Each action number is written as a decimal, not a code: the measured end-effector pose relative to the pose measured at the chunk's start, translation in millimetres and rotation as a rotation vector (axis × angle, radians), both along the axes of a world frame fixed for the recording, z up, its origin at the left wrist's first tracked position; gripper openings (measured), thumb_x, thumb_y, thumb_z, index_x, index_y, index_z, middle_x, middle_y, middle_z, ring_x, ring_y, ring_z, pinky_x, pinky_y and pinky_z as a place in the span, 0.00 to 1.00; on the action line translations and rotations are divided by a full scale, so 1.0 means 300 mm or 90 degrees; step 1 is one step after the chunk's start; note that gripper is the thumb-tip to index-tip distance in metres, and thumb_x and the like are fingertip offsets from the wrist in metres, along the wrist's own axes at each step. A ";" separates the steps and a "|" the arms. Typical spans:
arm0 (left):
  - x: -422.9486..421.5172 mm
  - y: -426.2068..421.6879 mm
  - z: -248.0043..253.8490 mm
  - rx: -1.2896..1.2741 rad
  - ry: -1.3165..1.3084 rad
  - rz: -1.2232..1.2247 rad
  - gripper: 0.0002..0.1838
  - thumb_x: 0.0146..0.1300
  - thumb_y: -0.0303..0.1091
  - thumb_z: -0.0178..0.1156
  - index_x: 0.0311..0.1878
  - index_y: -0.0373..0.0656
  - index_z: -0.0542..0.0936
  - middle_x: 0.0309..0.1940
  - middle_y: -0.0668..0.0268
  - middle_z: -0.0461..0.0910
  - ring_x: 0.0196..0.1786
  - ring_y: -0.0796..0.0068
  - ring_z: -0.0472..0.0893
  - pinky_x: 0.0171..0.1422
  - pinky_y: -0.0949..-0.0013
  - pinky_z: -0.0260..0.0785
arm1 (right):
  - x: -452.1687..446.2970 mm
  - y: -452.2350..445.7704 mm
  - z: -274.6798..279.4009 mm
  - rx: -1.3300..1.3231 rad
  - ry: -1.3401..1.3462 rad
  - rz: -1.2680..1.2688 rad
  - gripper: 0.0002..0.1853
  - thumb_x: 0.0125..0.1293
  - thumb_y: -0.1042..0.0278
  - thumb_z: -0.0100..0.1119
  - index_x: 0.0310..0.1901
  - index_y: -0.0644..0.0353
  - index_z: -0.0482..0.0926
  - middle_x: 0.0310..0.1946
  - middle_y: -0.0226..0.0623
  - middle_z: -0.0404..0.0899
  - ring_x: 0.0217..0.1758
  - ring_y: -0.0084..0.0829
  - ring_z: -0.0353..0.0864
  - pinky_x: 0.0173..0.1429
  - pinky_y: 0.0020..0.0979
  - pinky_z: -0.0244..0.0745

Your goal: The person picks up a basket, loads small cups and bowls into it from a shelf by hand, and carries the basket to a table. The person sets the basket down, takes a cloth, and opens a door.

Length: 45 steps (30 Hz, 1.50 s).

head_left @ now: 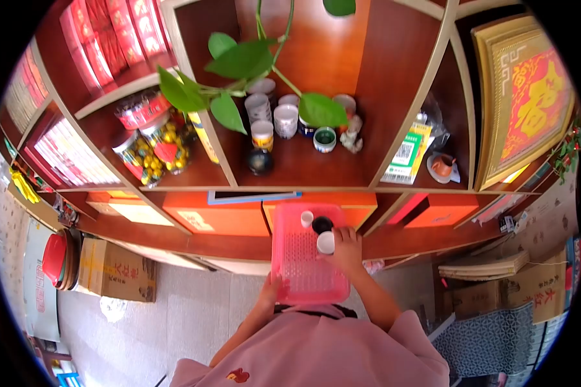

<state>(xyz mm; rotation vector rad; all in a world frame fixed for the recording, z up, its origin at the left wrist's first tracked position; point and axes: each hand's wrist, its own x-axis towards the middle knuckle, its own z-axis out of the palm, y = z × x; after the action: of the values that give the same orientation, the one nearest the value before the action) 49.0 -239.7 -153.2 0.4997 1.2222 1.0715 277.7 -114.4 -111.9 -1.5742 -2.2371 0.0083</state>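
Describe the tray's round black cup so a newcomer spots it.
Before the brown wooden shelving, find the pink perforated plastic tray. In its far half sits the round black cup, the only dark one, beside two white round cups.

1 pink basket with 2 white cups and 1 black cup inside; shelves have 1 brown teapot, 1 dark round pot.

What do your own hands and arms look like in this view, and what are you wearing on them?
Both the left hand and right hand are bare, without gloves. The forearms are uncovered below loose pink sleeves. Any rings are too small to tell.
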 end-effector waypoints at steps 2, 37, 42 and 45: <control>-0.010 0.000 -0.043 0.014 -0.001 -0.009 0.29 0.75 0.45 0.48 0.74 0.45 0.58 0.62 0.61 0.72 0.57 0.66 0.76 0.61 0.59 0.71 | 0.005 -0.011 0.006 -0.006 -0.001 0.005 0.51 0.31 0.43 0.79 0.59 0.62 0.72 0.53 0.42 0.74 0.62 0.43 0.67 0.61 0.48 0.62; -0.027 0.007 -0.098 0.025 -0.020 -0.037 0.25 0.75 0.45 0.50 0.70 0.46 0.64 0.51 0.67 0.77 0.48 0.75 0.78 0.55 0.64 0.73 | -0.742 0.550 1.755 0.703 -0.019 0.314 0.05 0.58 0.71 0.59 0.31 0.63 0.82 0.35 0.41 0.82 0.39 0.43 0.84 0.41 0.43 0.80; -0.023 0.011 -0.117 0.036 -0.029 -0.025 0.24 0.75 0.44 0.49 0.70 0.46 0.64 0.51 0.67 0.77 0.49 0.75 0.78 0.55 0.65 0.73 | -0.746 0.574 1.812 0.418 0.010 0.407 0.11 0.64 0.63 0.59 0.33 0.65 0.78 0.26 0.46 0.80 0.31 0.44 0.79 0.39 0.40 0.73; -0.012 0.013 -0.115 0.044 -0.020 -0.003 0.22 0.74 0.40 0.50 0.67 0.44 0.66 0.45 0.68 0.77 0.43 0.78 0.77 0.49 0.68 0.73 | -0.731 0.535 1.761 0.473 0.015 0.396 0.14 0.68 0.57 0.55 0.36 0.61 0.81 0.27 0.46 0.80 0.33 0.46 0.79 0.39 0.41 0.73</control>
<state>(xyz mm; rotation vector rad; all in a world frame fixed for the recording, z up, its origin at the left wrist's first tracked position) 45.5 -235.9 -187.6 0.5374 1.1593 1.1164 58.5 46.0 416.3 -0.4762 -2.2292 -0.5505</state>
